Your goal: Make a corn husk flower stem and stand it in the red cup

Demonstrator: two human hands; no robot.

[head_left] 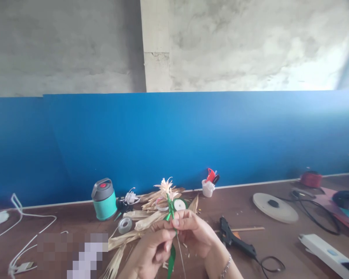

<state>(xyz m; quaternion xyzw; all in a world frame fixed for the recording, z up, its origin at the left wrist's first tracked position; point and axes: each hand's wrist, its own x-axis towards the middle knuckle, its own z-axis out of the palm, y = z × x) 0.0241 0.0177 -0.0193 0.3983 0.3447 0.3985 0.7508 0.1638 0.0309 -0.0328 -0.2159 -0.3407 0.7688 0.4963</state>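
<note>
A pale flower of dried husk point(166, 186) stands upright at the middle of the bench, its stem wrapped in green tape point(171, 260). A thin bare wire point(180, 252) runs down from the stem below my fingers. My left hand point(157, 242) pinches the stem and the green tape, a loose end of which hangs under it. My right hand point(194, 231) is closed with thumb and fingertips on the stem, touching the left fingers. Just behind the hands lies a roll of green tape point(179, 205).
Dried husks point(147, 221) and a grey tape roll point(125, 224) lie to the left, near a turquoise flask point(104, 205). Rightward are a black glue gun point(235, 238), a white lid point(275, 208) and a power strip point(327, 252). A white cup point(208, 188) holds tools by the blue partition point(192, 135).
</note>
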